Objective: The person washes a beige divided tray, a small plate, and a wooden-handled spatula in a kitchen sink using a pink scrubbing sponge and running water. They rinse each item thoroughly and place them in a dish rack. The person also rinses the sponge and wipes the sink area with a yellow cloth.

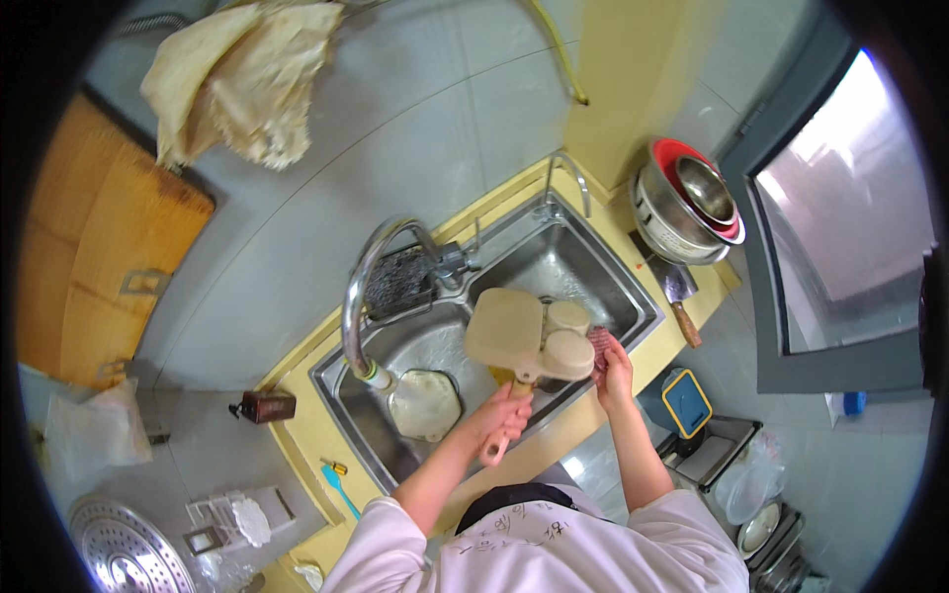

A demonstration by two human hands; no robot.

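Observation:
My left hand (pixel 503 416) grips the handle of a beige multi-section frying pan (pixel 506 323), its underside turned up over the divider of a double-bowl steel sink (pixel 492 276). One large square section and two round ones show on the pan. In my right hand (pixel 617 374) is a reddish scrubbing pad (pixel 599 348), held at the right edge of the round sections. A pale rounded-square dish or lid (pixel 425 405) lies in the left bowl beneath the curved chrome faucet (pixel 354 311). Something yellow (pixel 501 376) shows partly under the pan.
On the right counter stand stacked bowls and a colander (pixel 686 200), beside a wooden-handled cleaver (pixel 682 300). A mesh caddy (pixel 400 278) sits behind the faucet. To the left are a brown pump bottle (pixel 268 407) and a blue brush (pixel 337 485). An open window (pixel 838 222) juts in at right.

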